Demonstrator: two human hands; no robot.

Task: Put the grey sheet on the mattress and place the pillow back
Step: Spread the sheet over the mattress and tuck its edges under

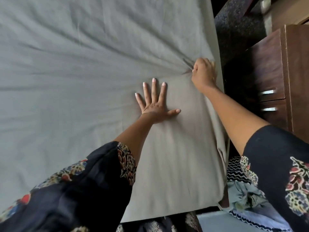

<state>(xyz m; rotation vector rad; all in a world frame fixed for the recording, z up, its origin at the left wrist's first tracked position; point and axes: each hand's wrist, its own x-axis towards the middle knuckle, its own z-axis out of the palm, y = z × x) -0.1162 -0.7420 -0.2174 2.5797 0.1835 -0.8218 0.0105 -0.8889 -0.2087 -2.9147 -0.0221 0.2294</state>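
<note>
The grey sheet (66, 81) is lying spread over the top of the bed, and it is covering the mattress so well that the mattress itself is hiding under it. The left hand (155, 104) is lying flat on the sheet with its fingers wide apart. It looks like it is pressing down so the cloth is not sliding away. The right hand (204, 72) is near the right edge of the bed, and its grip is closed tight on a bunch of the sheet. I think it is pulling the cloth toward the side to make it smooth or to tuck it in. Long wrinkles are running from that bunch across the sheet like rays. The part around the flat hand is looking much smoother. The sheet is looking soft, thin and plain grey, and it is hanging a little over the right side. Beside the bed, brown wooden drawers (270, 67) are standing with 2 shiny handles (267, 92). Some patterned cloth (237, 171) is lying low on the right, and I cannot tell if it is the pillow.
</note>
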